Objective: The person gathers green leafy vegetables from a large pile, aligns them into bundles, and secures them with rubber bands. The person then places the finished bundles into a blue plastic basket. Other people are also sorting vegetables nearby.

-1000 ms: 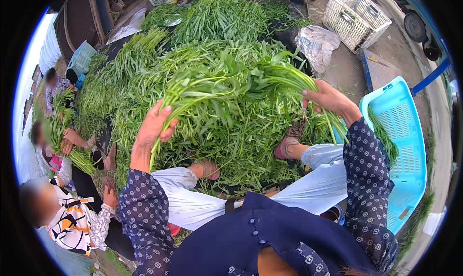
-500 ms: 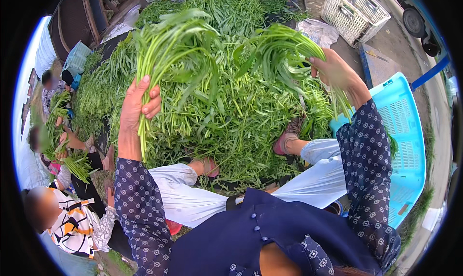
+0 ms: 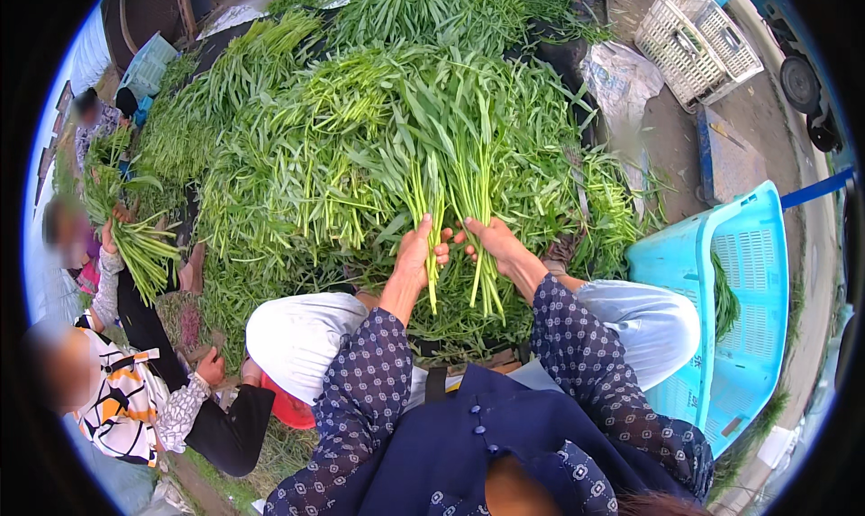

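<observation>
My left hand [image 3: 420, 253] is closed round a small bunch of leafy green stalks [image 3: 418, 191], which look like water spinach. Just beside it, my right hand [image 3: 501, 247] grips a second bunch [image 3: 478, 169]. Both bunches point leaves away from me, and their cut stem ends hang below my fists. The two hands are close together in front of my lap, and the leaves of the bunches meet. Beneath and beyond them spreads a wide heap of the same greens [image 3: 297, 178] on dark sheeting. Some fingers are hidden behind the stems.
At my right stands a tall turquoise crate [image 3: 752, 237] with some greens inside. White plastic crates [image 3: 689, 52] and a blue-edged board [image 3: 732, 160] are farther right. On my left, several people sit along the heap, one holding a green bunch [image 3: 144, 255]. A red seat [image 3: 290, 410] is by my left leg.
Both hands have come down and inward from raised, wide-apart positions. The two bunches, drooping before, now lie side by side with leaves pointing away. My knees are more raised.
</observation>
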### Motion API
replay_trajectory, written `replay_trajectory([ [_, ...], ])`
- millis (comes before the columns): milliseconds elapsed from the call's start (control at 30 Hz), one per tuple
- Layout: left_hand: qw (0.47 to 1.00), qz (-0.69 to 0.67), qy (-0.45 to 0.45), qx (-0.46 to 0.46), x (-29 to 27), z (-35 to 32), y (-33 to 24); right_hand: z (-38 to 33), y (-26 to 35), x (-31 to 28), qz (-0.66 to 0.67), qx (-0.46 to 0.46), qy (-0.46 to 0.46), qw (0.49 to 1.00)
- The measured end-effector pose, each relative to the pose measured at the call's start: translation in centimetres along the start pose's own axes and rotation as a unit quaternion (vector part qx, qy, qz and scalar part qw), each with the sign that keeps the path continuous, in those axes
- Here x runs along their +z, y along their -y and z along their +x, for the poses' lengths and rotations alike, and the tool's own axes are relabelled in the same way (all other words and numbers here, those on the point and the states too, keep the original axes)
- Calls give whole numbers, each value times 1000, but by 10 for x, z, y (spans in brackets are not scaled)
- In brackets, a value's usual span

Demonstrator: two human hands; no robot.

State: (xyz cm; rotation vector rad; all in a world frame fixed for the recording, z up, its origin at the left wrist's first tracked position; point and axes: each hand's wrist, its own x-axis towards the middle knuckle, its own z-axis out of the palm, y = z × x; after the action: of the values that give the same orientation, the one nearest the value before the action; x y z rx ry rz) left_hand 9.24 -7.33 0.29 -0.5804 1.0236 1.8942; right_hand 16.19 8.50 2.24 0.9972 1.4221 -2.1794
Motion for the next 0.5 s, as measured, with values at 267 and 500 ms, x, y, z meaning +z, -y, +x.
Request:
replay_trajectory([
  [267, 970, 71, 71, 223, 59, -37, -36, -31, 66, 0, 17, -142, 39, 989],
  [500, 998, 50, 11, 42, 25, -18, -4, -12, 16, 16, 31, -30, 27, 999],
])
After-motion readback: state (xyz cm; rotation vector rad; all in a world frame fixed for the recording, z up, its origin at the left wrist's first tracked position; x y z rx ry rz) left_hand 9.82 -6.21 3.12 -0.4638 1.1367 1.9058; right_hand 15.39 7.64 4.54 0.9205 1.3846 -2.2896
